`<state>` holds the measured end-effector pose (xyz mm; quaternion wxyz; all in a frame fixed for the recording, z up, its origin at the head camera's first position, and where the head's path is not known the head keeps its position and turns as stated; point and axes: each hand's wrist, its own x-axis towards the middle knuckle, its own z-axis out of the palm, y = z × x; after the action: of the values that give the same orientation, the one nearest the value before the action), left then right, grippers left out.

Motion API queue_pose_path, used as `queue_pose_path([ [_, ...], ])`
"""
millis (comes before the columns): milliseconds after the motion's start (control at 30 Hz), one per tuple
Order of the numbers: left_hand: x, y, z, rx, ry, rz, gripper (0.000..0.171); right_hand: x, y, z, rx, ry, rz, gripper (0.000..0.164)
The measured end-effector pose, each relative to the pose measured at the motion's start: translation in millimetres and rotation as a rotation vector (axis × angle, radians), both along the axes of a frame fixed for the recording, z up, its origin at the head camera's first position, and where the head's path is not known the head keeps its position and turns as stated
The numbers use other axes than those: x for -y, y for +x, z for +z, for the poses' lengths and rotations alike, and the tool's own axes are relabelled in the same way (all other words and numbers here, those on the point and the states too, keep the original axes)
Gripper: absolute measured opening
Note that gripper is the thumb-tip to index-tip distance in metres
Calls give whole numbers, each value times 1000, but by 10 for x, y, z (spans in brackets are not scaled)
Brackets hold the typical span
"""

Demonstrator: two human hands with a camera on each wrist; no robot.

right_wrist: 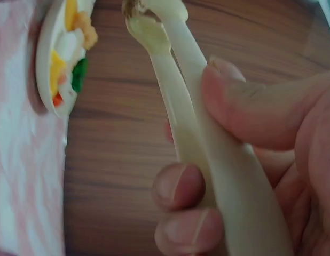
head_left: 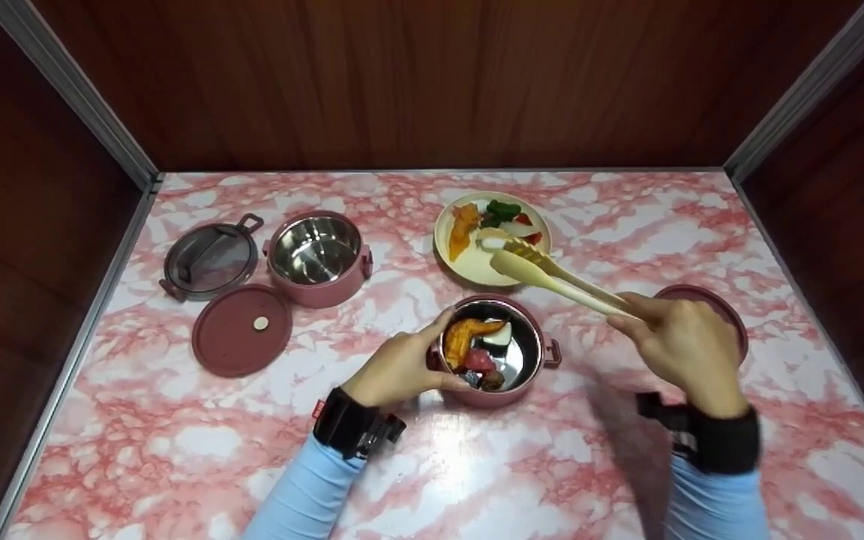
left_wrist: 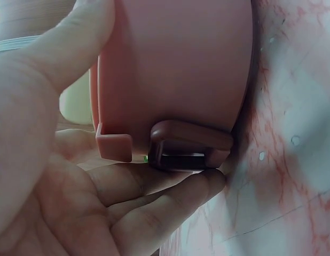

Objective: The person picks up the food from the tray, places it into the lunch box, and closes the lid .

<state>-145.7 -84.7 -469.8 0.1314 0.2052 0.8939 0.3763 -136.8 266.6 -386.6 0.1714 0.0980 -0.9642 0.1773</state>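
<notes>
My left hand (head_left: 400, 369) grips a small pink pot (head_left: 498, 399) by its left side, thumb at the near side and fingers around the back. In the left wrist view those fingers lie beside the pot's side handle (left_wrist: 191, 133). Inside the pot are an orange-brown chicken wing (head_left: 460, 339), a white piece with a dark edge (head_left: 498, 335), a pinkish-red piece (head_left: 479, 361) and a dark brown piece. My right hand (head_left: 683, 349) holds cream tongs (head_left: 563, 286) between thumb and fingers. Their tips hover over the plate's near part with a small tan and white piece between them.
A cream plate (head_left: 469, 271) beyond the pot bears orange, green, white and red food pieces. To the left stand an empty pink pot (head_left: 323, 294), a clear handled lid (head_left: 214, 262) and a flat pink lid (head_left: 233, 341). Another pink lid (head_left: 728, 311) lies partly behind my right hand.
</notes>
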Motion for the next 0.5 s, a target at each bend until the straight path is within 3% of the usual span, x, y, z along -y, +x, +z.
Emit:
queue_pose_path([
  [133, -2, 6, 15, -10, 6, -3, 116, -118, 161, 169, -53, 91, 69, 34],
  [267, 1, 5, 18, -27, -6, -4, 114, -175, 291, 314, -46, 182, 145, 35],
  [500, -1, 6, 2, -34, -20, -2, 113, -97, 373, 422, 0, 306, 251, 30],
])
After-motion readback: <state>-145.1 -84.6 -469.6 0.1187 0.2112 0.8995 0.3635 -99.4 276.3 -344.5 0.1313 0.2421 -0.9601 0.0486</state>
